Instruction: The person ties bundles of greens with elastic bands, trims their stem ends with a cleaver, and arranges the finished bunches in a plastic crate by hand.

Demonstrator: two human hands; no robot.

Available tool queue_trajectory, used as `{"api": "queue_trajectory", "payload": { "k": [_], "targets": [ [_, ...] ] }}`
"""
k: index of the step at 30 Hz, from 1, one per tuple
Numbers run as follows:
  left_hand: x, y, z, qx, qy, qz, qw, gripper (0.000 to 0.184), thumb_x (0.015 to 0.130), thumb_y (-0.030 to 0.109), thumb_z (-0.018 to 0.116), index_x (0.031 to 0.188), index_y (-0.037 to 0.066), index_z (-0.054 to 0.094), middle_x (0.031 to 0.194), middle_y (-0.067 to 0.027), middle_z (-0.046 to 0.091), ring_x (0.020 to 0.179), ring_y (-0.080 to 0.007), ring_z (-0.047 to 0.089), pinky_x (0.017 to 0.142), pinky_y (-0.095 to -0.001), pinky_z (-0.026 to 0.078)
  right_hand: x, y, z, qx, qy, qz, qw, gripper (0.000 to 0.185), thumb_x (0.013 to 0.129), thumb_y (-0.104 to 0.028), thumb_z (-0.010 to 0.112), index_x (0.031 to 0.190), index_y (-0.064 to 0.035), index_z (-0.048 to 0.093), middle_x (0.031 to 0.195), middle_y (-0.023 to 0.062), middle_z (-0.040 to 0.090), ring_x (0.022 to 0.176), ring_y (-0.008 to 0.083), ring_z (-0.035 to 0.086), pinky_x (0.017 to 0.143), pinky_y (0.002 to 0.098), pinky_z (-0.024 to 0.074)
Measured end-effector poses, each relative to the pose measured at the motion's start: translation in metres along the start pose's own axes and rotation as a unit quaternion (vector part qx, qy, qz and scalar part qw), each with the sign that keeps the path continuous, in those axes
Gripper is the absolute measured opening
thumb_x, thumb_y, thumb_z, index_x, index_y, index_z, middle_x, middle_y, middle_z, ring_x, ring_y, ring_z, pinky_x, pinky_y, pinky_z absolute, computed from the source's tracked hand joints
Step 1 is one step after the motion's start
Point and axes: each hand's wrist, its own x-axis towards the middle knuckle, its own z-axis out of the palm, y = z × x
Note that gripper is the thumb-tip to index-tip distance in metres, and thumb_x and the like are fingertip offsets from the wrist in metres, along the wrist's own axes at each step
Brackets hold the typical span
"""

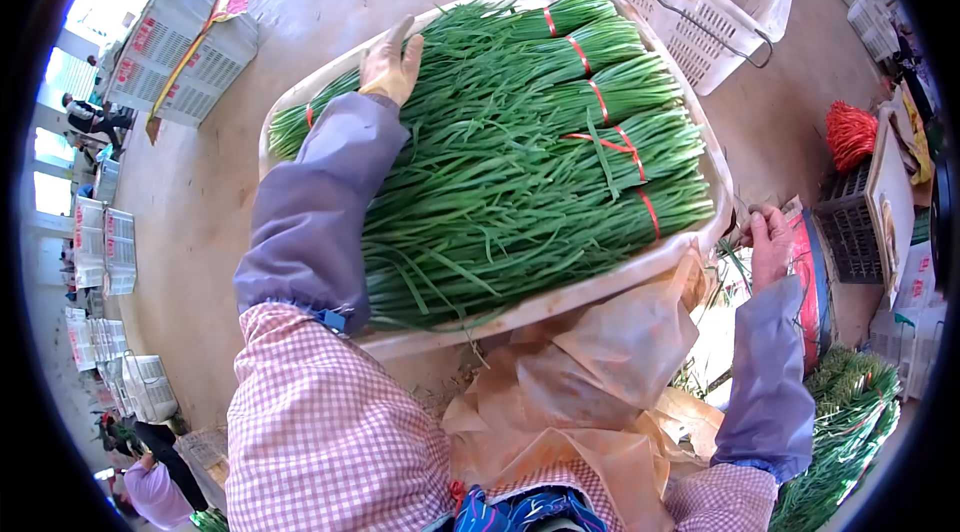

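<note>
A large white crate [285, 112] holds bundles of long green stalks [480, 172], bound with red bands [598, 100] near their pale ends. My left hand [392, 67], in a light glove, lies at the crate's upper left edge, over the leaves, fingers spread. My right hand [768, 237] is beyond the crate's lower right corner, its fingers bent together around something too small to make out. Some loose stalks show just below it. Brownish plastic sheeting [580, 362] covers my front, below the crate.
An empty white basket [690, 7] with a wire handle stands at the upper right. Red ties [851, 135] rest over a dark crate [853, 222] on the right. More green stalks [845, 432] lie lower right. Stacked crates [185, 47] and a seated person [95, 120] are at left.
</note>
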Motion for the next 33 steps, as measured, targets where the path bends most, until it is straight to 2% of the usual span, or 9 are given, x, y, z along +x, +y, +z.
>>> {"api": "queue_trajectory", "payload": {
  "k": [7,12,16,19,22,24,27,30,33],
  "targets": [
    [-0.124,0.055,-0.136,0.057,-0.014,0.143,0.988,0.044,0.093,0.019,0.060,0.135,0.009,0.056,0.137,-0.0154,0.057,0.133,-0.0353,0.048,0.112,-0.0489,0.032,-0.032,-0.147,0.108,0.022,-0.239,-0.291,0.926,0.014,0.094,-0.010,0.062,0.104,-0.0010,0.065,0.083,0.0132,0.067,0.072,0.0228,0.064,0.067,0.0323,0.0512],
    [-0.237,0.022,-0.187,0.063,-0.172,0.107,0.977,0.080,0.077,0.029,0.076,0.147,0.009,0.043,0.152,-0.0189,0.040,0.145,-0.0400,0.031,0.118,-0.0555,0.020,-0.013,-0.147,0.194,-0.150,-0.338,-0.238,0.898,0.028,0.094,-0.031,0.059,0.098,-0.0037,0.064,0.082,0.0202,0.067,0.080,0.0404,0.064,0.072,0.0473,0.0505],
    [-0.273,0.055,-0.184,0.137,-0.278,0.095,0.946,0.112,0.065,0.049,0.084,0.154,0.009,0.029,0.160,-0.0212,0.023,0.150,-0.0407,0.013,0.121,-0.0550,0.004,-0.012,-0.125,0.224,-0.142,-0.288,-0.357,0.877,0.025,0.096,-0.024,0.059,0.085,-0.0016,0.059,0.068,0.0178,0.058,0.067,0.0319,0.062,0.061,0.0443,0.0450],
    [-0.265,0.076,-0.155,0.167,-0.291,0.147,0.930,0.116,0.060,0.050,0.085,0.153,0.009,0.030,0.160,-0.0208,0.023,0.149,-0.0448,0.014,0.119,-0.0591,0.003,0.002,-0.109,0.212,-0.133,-0.224,-0.218,0.941,0.026,0.098,-0.029,0.053,0.093,-0.0044,0.061,0.081,0.0191,0.064,0.080,0.0395,0.063,0.073,0.0478,0.0501],
    [-0.253,0.088,-0.133,0.163,-0.282,0.185,0.927,0.111,0.063,0.047,0.084,0.153,0.011,0.031,0.159,-0.0199,0.025,0.148,-0.0466,0.014,0.118,-0.0622,0.003,0.025,-0.094,0.138,0.097,-0.054,-0.108,0.988,0.021,0.097,-0.026,0.058,0.091,-0.0059,0.061,0.078,0.0109,0.061,0.065,0.0251,0.057,0.063,0.0394,0.0488],
    [-0.241,0.097,-0.125,0.165,-0.297,0.199,0.919,0.112,0.061,0.042,0.085,0.154,0.012,0.031,0.159,-0.0193,0.025,0.148,-0.0469,0.013,0.118,-0.0630,0.002,0.043,-0.079,0.069,0.415,0.136,0.013,0.899,0.009,0.097,-0.011,0.056,0.089,-0.0083,0.056,0.081,0.0020,0.055,0.061,0.0080,0.049,0.050,0.0216,0.0423],
    [-0.228,0.116,-0.108,0.135,-0.322,0.199,0.916,0.108,0.064,0.039,0.085,0.154,0.012,0.031,0.159,-0.0192,0.025,0.147,-0.0501,0.012,0.117,-0.0644,0.003,0.072,-0.001,-0.021,0.452,0.191,-0.023,0.871,0.015,0.097,-0.015,0.061,0.088,-0.0032,0.064,0.082,0.0031,0.065,0.065,0.0103,0.057,0.061,0.0240,0.0485],
    [-0.221,0.132,-0.086,0.115,-0.294,0.228,0.921,0.101,0.069,0.044,0.082,0.153,0.013,0.033,0.156,-0.0198,0.030,0.143,-0.0535,0.020,0.115,-0.0678,0.011,0.028,-0.079,0.042,0.197,0.166,-0.035,0.966,0.011,0.096,-0.009,0.060,0.097,-0.0018,0.068,0.084,0.0028,0.066,0.070,0.0094,0.059,0.066,0.0228,0.0492],
    [-0.215,0.150,-0.066,0.101,-0.285,0.237,0.923,0.093,0.075,0.044,0.079,0.151,0.014,0.036,0.154,-0.0187,0.033,0.143,-0.0482,0.024,0.116,-0.0650,0.014,0.012,-0.116,0.090,0.155,-0.059,-0.158,0.973,0.014,0.096,-0.005,0.060,0.107,-0.0022,0.069,0.085,0.0028,0.067,0.075,0.0085,0.060,0.068,0.0236,0.0499]
  ]
}}
